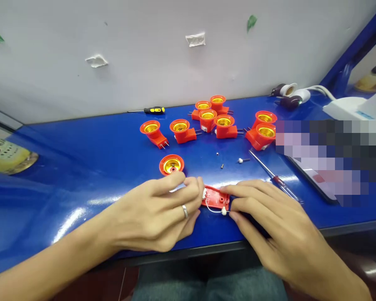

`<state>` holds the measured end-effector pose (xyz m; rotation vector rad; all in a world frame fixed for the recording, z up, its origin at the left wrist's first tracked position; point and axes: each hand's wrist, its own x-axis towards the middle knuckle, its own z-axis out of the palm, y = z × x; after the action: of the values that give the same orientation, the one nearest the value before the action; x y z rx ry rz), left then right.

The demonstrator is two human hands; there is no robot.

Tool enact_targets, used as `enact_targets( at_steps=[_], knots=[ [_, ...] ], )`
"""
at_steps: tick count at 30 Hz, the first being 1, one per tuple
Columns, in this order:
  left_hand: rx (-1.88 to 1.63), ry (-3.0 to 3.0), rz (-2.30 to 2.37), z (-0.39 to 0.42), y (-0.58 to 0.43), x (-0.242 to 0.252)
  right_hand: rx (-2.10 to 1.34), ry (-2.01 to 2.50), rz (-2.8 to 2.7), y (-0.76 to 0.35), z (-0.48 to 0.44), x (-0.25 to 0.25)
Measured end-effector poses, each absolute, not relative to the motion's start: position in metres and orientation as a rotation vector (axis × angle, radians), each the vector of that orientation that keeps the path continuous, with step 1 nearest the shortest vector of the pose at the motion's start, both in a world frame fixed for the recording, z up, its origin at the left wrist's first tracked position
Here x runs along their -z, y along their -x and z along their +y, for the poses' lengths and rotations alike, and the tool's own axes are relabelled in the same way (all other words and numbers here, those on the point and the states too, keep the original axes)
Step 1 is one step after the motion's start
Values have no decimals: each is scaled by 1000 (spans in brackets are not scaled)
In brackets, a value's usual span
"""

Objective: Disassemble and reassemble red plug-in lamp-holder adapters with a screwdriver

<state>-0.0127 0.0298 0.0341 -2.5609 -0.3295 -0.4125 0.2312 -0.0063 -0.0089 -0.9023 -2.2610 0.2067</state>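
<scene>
Fingers (189,188) of the left hand (153,213) and right hand (278,221) close on a red plastic base (215,197) from either end, steadying it and its white wire (213,210) on the blue tabletop (50,175).

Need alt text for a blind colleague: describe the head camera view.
The left hand and right hand work on a red plastic housing with a white wire on a blue table; red plug-in lamp sockets and a screwdriver lie beyond.
</scene>
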Motion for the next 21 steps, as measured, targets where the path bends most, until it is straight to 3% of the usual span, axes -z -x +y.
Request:
enact_targets(
  at_steps=[10,21],
  knots=[
    [232,2421,-211,18,8,-36,-262,1001,-2152,-232,-8,8],
    [695,2643,-561,31,10,-22,-178,1078,-2175,-231,-8,6]
  ],
)
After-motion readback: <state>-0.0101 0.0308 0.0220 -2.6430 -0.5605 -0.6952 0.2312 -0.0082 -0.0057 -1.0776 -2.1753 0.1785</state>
